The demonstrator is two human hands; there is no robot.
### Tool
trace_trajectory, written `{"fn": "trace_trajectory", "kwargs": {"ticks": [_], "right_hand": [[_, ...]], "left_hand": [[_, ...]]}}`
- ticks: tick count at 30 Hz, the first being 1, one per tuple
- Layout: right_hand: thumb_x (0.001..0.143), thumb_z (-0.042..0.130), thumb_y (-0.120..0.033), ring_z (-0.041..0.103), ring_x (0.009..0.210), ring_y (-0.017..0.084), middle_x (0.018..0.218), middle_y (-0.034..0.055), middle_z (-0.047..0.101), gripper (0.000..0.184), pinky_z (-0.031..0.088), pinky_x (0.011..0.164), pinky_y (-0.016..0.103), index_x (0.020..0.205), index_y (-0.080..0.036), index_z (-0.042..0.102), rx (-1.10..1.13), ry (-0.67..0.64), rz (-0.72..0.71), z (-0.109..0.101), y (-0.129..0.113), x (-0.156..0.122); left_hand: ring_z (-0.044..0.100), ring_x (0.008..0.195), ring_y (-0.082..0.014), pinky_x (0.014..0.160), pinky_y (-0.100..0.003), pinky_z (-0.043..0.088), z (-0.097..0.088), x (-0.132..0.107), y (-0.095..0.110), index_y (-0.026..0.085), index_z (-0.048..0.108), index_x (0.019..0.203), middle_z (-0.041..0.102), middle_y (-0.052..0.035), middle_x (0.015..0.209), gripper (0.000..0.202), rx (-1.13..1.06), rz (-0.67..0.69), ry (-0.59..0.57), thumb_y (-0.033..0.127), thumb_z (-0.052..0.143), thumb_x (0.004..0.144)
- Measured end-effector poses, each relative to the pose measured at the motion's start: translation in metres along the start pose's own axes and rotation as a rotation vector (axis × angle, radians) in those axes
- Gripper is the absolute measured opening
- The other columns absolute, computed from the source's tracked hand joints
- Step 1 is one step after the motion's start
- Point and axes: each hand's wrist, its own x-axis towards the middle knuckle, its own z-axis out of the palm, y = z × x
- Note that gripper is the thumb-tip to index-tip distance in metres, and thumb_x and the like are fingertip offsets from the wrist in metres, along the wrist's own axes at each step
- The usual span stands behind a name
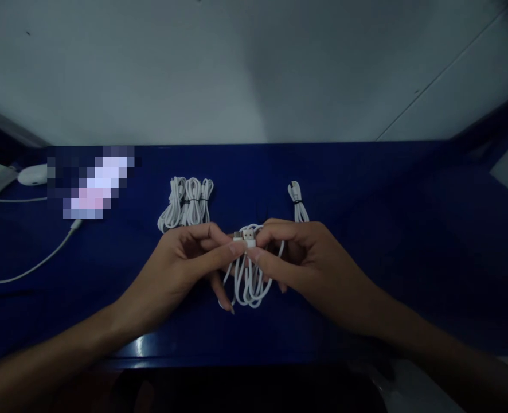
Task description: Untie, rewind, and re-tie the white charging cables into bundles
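Between my two hands hangs a loosely coiled white USB cable (249, 287), its two metal plugs side by side at the top. My left hand (194, 252) pinches it near the smaller plug with thumb and forefinger. Closed on the same cable from the other side, my right hand (301, 252) grips beside the larger USB plug (248, 234). The cable's loops droop below my thumbs, and some fingers are hidden behind them.
Several tied white cable bundles (192, 201) lie together beyond my left hand on the blue table (387, 189). One more tied bundle (297, 201) lies beyond my right hand. At left are a blurred-out lit device (99, 186), a charging cord (43, 271) and a white rounded object (32, 175).
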Motion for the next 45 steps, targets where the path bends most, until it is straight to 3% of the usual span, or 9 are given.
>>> {"fn": "trace_trajectory", "kwargs": {"ticks": [23,31,45], "right_hand": [[0.1,0.08,-0.024,0.056,0.062,0.008,0.078,-0.0054,0.061,0.022,0.045,0.056,0.022,0.08,-0.022,0.073,0.01,0.012,-0.012,0.0003,-0.0026,0.0006],[0.104,0.076,-0.033,0.055,0.06,0.009,0.077,-0.0039,0.062,0.026,0.046,0.056,0.024,0.081,-0.021,0.074,-0.003,0.016,-0.001,0.0004,-0.0007,0.0024],[0.101,0.078,-0.027,0.056,0.063,0.01,0.079,-0.004,0.064,0.021,0.045,0.057,0.024,0.081,-0.022,0.074,0.033,0.016,0.015,0.0009,-0.0001,0.0023]], "left_hand": [[0.08,0.056,-0.0148,0.058,-0.021,0.068,0.0002,0.0013,0.0021,0.015,0.08,0.091,0.086,-0.004,0.088,0.011,-0.014,-0.022,-0.029,0.02,0.082,0.1],[0.08,0.056,-0.0157,0.057,-0.023,0.067,-0.0018,0.0003,0.0009,0.015,0.08,0.092,0.088,-0.0087,0.097,0.013,-0.011,-0.045,-0.023,0.025,0.083,0.1],[0.081,0.059,-0.0133,0.064,-0.019,0.066,-0.0029,0.0009,-0.0008,0.017,0.081,0.096,0.083,-0.0025,0.088,0.011,-0.007,-0.072,-0.036,0.023,0.079,0.104]]}}
